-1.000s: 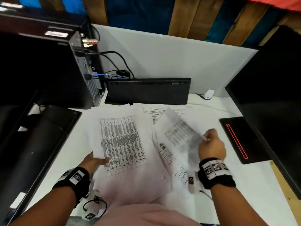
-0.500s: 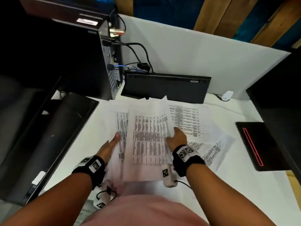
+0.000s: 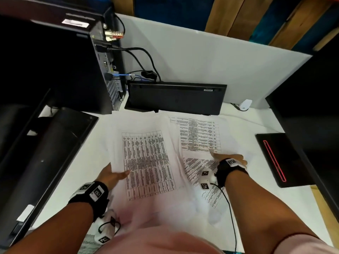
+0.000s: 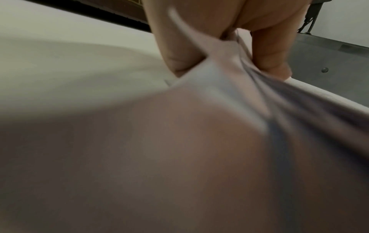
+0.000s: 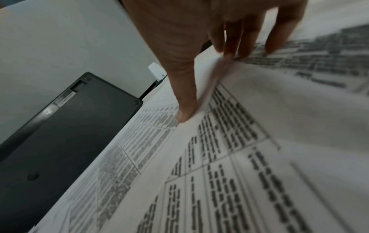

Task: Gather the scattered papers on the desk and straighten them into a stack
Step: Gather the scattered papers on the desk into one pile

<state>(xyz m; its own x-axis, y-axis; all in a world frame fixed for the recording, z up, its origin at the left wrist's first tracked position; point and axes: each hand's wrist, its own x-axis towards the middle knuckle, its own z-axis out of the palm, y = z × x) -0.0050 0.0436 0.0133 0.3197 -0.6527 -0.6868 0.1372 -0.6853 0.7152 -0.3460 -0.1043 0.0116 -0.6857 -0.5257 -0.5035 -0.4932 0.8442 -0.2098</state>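
Roughly halfway, I'd say. Left hand (image 3: 111, 176) pinches the edge of the main pile (image 3: 148, 162), mid-frame on the desk (image 3: 88, 162). Right hand (image 3: 229, 159) lies flat, fingers straight, on loose sheets (image 3: 199, 136) fanned out centre-right, not merged yet. Nothing's squared. Keyboard (image 3: 176, 99) crowds the top edge; bare desk lower right leaves room for tapping edges.

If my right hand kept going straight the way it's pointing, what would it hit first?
Your right hand touches the printed papers; sliding on over them, it would likely meet the black keyboard propped against the partition, though depth is hard to judge.
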